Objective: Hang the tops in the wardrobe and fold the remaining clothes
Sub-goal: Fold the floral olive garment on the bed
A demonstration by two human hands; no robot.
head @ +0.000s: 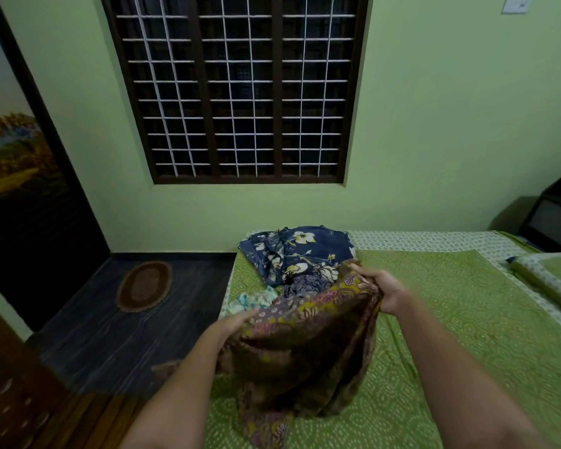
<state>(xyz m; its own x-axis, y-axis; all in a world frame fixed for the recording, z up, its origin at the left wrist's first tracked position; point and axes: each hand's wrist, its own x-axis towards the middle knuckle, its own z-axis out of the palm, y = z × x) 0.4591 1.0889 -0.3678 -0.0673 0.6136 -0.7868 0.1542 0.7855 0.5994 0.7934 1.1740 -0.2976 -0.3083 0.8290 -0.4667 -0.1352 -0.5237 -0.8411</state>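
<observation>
Pale green wall, dark-framed window with white grille, dark wood-grain floor, brown oval mat, bed with green patterned sheet, dark bedside cabinet.

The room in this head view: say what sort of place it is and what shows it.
Most likely a home bedroom. A bed with a green patterned cover fills the right side, loose clothes lie piled on it, and a dark bedside cabinet stands by the green wall.

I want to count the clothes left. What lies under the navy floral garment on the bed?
Under the navy floral garment, a dark patterned cloth and a pale teal piece stick out. Anything deeper is covered.
</observation>
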